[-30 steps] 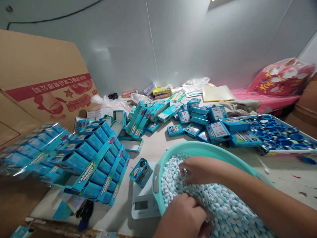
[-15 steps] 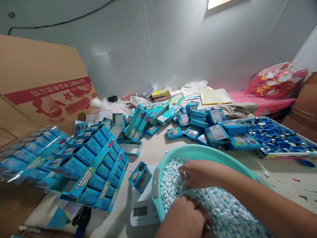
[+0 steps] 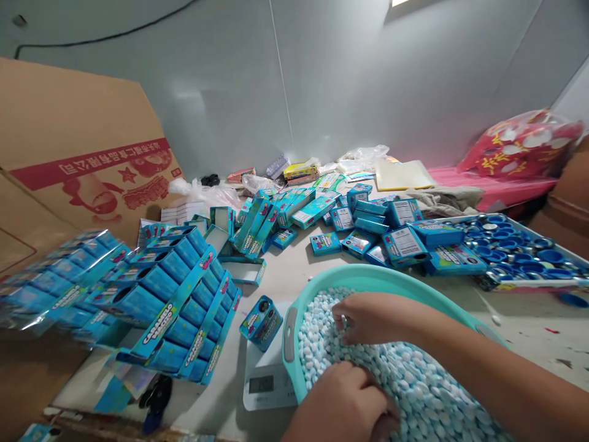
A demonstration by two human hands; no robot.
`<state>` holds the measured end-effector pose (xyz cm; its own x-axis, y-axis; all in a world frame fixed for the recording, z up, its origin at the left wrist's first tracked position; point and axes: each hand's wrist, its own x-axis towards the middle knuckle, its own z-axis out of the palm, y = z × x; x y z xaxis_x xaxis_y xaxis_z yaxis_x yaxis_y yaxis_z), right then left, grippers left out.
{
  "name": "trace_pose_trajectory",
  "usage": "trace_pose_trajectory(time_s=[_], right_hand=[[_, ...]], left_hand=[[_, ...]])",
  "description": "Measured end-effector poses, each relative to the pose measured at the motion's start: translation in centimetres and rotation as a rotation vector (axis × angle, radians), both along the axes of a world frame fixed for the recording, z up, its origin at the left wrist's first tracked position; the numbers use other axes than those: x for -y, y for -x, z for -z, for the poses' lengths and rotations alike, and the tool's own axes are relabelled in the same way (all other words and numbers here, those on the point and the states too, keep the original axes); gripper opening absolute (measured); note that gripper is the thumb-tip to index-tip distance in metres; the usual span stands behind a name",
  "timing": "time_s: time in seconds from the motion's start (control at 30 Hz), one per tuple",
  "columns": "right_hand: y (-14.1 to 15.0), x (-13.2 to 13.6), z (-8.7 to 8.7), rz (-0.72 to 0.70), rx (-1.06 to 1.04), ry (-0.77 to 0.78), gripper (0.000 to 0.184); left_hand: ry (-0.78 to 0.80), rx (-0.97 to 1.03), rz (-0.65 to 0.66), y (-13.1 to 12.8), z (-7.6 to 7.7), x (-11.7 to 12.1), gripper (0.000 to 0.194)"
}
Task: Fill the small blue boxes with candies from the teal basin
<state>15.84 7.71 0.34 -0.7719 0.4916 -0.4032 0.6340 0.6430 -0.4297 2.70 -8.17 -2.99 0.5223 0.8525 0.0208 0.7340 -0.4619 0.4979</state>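
Observation:
A teal plastic basin [image 3: 368, 276] holds a heap of small white and pale blue candies [image 3: 414, 387]. My right hand [image 3: 372, 318] lies on the heap near the middle, fingers curled down into the candies. My left hand [image 3: 345, 405] is at the near edge of the basin, fingers bent and pressed into the candies; what they hold is hidden. A small blue open box [image 3: 261, 322] stands on a white digital scale [image 3: 269, 383] just left of the basin.
Trays of blue boxes [image 3: 175, 294] are stacked at the left before a large cardboard carton [image 3: 78, 153]. Loose blue boxes [image 3: 391, 236] are scattered behind the basin. A tray of blue caps [image 3: 519, 248] sits at the right, and a red bag [image 3: 524, 141] behind it.
Both hands shifted only slightly within the candies. The view wobbled a little; nothing else moved.

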Motion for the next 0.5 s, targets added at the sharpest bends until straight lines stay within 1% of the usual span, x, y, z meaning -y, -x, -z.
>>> trace_pose_trajectory(time_s=[0.13,0.27,0.4,0.5], right_hand=[[0.0,0.1,-0.6,0.001,-0.002,0.001,0.028],[0.0,0.2,-1.1,-0.011,0.009,0.011,0.026],[0.0,0.1,-1.1,-0.015,0.026,0.022,0.028],[0.0,-0.1,-0.8,-0.021,0.025,0.02,0.029]], left_hand=[[-0.059,0.013,-0.004,-0.1,-0.9,0.1,0.013],[-0.134,0.042,-0.003,-0.1,-1.1,0.6,0.015],[-0.138,0.099,0.018,-0.2,-1.5,1.0,0.013],[-0.135,0.21,0.026,0.0,-2.3,1.0,0.011]])
